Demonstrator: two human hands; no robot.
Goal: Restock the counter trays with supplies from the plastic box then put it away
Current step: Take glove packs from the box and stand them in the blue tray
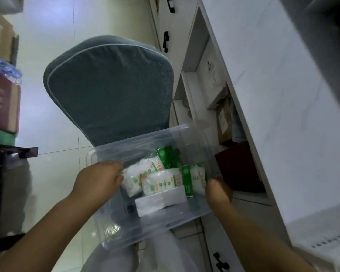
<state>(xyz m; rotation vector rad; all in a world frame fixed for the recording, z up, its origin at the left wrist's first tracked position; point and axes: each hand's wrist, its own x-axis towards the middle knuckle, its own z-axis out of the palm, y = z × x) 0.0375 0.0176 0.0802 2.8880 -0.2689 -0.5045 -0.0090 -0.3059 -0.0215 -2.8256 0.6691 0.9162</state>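
A clear plastic box (126, 222) is held up in front of me, above a grey chair seat. Inside lie several green-and-white supply packets (161, 181) and a white wrapped pack (159, 202). My left hand (100, 179) grips the box's left rim, fingers curled over the edge. On the opposite side, my right hand (219, 190) grips the right wall, close to the open cabinet shelf. The box is tilted, its far end toward the chair back.
A grey upholstered chair (110, 89) stands ahead on the pale tiled floor. To the right is a white cabinet (273, 95) with open shelves holding a dark red box (241, 169) and brown packages. Stacked cartons (2, 99) line the left edge.
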